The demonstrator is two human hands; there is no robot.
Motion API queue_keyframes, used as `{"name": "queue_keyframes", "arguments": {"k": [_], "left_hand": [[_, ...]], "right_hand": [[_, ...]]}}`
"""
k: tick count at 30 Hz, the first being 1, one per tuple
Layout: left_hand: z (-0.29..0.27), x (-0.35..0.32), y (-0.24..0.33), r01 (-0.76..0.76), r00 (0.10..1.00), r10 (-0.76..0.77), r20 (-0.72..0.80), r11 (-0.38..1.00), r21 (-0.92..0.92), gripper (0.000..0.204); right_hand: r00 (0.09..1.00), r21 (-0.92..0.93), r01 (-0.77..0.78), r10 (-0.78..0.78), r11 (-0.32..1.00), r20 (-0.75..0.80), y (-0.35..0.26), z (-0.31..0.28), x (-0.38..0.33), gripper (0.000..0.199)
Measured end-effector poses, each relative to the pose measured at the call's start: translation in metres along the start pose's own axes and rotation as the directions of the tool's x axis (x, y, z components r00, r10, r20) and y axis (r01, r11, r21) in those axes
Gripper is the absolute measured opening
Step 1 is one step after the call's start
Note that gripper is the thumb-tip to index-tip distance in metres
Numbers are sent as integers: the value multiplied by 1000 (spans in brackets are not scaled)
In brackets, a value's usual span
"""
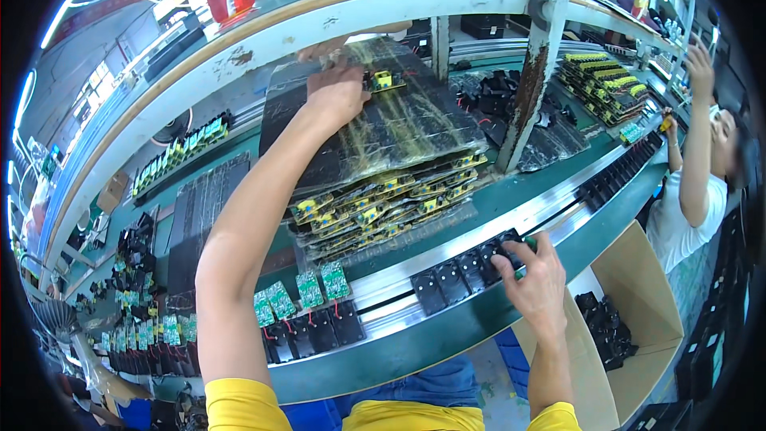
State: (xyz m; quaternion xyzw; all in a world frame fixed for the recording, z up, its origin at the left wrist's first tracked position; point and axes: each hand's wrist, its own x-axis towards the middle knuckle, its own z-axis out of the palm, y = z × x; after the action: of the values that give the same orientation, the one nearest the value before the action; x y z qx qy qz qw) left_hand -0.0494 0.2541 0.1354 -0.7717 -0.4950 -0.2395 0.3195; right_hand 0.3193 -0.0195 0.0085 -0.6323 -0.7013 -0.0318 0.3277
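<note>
My left hand [335, 96] is stretched far forward over a black sheet [399, 132], its fingers curled and mostly hidden behind the back of the hand. Beside it, a small circuit board with a yellow component [384, 80] lies on the sheet. Below that sheet, yellow-topped circuit boards [375, 211] are piled in layers. My right hand [536, 283] is at the near rail, thumb and fingers closed around the end black plastic housing [504, 241] of a short row. Green bits show at its fingers. Left along the rail, green circuit boards [309, 289] stand wired to black housings [321, 331].
A rusty white post [536, 72] and a shelf beam [383, 6] cross ahead. At right, an open cardboard box [638, 271] holds black parts, and a co-worker [694, 175] raises an arm. Another person's hand [319, 48] reaches in beyond my left hand. More boards [602, 84] are stacked far right.
</note>
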Motion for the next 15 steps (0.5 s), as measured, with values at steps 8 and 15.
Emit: {"name": "queue_keyframes", "arguments": {"k": [8,15], "left_hand": [[-30,14,-1,263,851,-211,480,964,-42,26],[-134,-66,80,369,917,-50,395,479,-797,62]], "right_hand": [[998,173,38,-46,984,41,-4,-4,-7,32],[999,665,38,-24,746,-31,-57,-25,17,51]]}}
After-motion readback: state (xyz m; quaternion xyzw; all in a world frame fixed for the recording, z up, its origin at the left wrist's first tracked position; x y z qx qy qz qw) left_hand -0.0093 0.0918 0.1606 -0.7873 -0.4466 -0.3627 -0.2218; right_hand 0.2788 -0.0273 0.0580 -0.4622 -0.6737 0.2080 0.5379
